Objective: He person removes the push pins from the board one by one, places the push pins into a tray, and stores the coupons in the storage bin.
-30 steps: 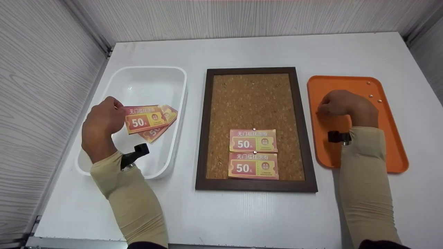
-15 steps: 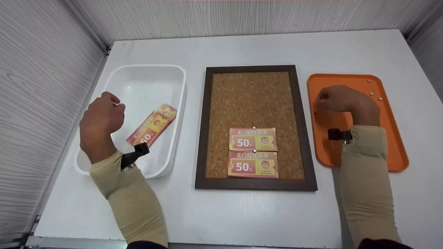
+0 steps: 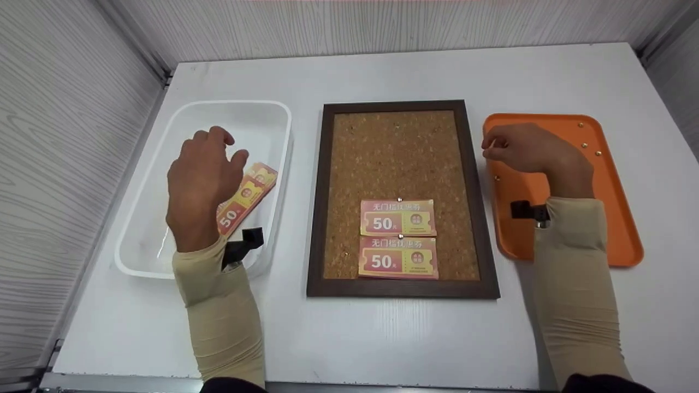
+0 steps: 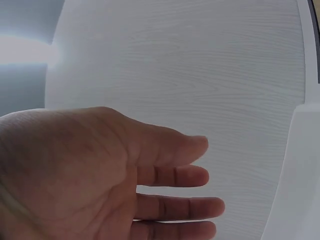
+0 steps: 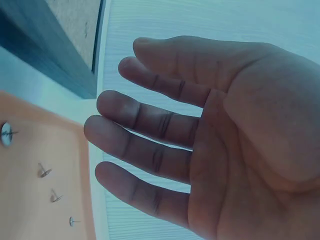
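My left hand [image 3: 199,177] is over the white bin [image 3: 123,240], its fingers loosely extended and nothing in its grasp. Beneath it, several red and yellow 50-yuan coupons [image 3: 248,191] lie in an overlapping pile, partly covered by the hand. At the upper left of the orange tray [image 3: 519,240] is my right hand [image 3: 527,147]; in the right wrist view its fingers [image 5: 150,117] are spread, the palm bare. Silver thumbtacks [image 3: 584,146] lie near the tray's right side, and another thumbtack [image 3: 497,178] sits by its left edge.
Between the two containers lies a cork board [image 3: 393,158] in a dark brown frame [image 3: 404,289]. Two coupons [image 3: 397,257] are fixed on its lower half, with tacks at their top edges. More tacks stick in the cork. Wood-grained panels [image 3: 382,27] surround the white table [image 3: 338,344].
My left hand released a coupon, which dropped onto the pile, then moved right above the bin. My right hand rose slightly from the tray and shifted up-left, uncovering a tack.
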Tool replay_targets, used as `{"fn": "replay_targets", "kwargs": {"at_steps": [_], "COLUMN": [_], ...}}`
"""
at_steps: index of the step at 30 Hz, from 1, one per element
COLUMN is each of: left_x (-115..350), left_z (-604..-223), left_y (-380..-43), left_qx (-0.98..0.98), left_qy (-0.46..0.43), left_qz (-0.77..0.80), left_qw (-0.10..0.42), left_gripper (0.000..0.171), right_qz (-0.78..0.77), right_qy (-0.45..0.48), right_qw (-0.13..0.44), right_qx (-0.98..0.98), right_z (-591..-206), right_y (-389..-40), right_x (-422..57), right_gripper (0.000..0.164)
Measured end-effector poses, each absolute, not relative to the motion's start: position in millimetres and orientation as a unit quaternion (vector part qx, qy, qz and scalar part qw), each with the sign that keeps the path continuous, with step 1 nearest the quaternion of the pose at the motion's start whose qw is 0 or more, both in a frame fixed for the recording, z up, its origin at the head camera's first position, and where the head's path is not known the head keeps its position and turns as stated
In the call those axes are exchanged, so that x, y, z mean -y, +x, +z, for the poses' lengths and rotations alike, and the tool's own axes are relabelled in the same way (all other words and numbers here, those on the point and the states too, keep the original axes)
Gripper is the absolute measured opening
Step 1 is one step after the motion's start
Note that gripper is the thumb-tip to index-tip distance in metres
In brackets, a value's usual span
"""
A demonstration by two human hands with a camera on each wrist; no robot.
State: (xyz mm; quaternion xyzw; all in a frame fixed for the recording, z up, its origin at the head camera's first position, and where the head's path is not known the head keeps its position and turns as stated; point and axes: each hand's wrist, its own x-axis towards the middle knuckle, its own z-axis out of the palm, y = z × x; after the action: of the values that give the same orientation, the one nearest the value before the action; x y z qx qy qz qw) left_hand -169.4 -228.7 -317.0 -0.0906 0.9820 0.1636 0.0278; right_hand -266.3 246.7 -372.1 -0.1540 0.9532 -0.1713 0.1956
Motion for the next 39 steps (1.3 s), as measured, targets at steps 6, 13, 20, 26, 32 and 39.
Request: {"fn": "replay_targets", "kwargs": {"at_steps": [6,13,20,26,32,39], "left_x": [211.5,194.8,176.7,157.9,139.2,121.2], "left_z": [-319.1,-320.3,-319.7,-322.7,-332.7,-347.3], "left_y": [-171.9,-172.1,-168.1,-165.9,-166.7,-172.1], "left_qx": [-0.985,-0.986,-0.990,-0.991,-0.990,-0.992], "left_qy": [-0.067,-0.033,-0.004,0.030,0.072,0.089], "left_qz": [0.158,0.149,0.129,0.116,0.106,0.079], "left_qw": [-0.031,-0.069,-0.057,-0.067,-0.066,-0.036], "left_gripper": [0.052,0.063,0.069,0.070,0.071,0.071], "right_qz": [-0.187,-0.178,-0.174,-0.144,-0.134,-0.131], "right_qy": [-0.172,-0.166,-0.171,-0.198,-0.236,-0.251], "right_qw": [0.170,0.169,0.178,0.173,0.144,0.126], "right_qx": [-0.952,-0.955,-0.953,-0.954,-0.952,-0.951], "right_z": [-370.7,-369.4,-368.4,-367.9,-369.4,-373.2], "right_y": [-265.5,-264.9,-261.2,-256.5,-252.5,-248.1], "right_x": [-241.8,-232.6,-220.7,-209.4,-196.4,-182.9], "right_gripper": [0.039,0.062,0.075,0.077,0.082,0.085]}}
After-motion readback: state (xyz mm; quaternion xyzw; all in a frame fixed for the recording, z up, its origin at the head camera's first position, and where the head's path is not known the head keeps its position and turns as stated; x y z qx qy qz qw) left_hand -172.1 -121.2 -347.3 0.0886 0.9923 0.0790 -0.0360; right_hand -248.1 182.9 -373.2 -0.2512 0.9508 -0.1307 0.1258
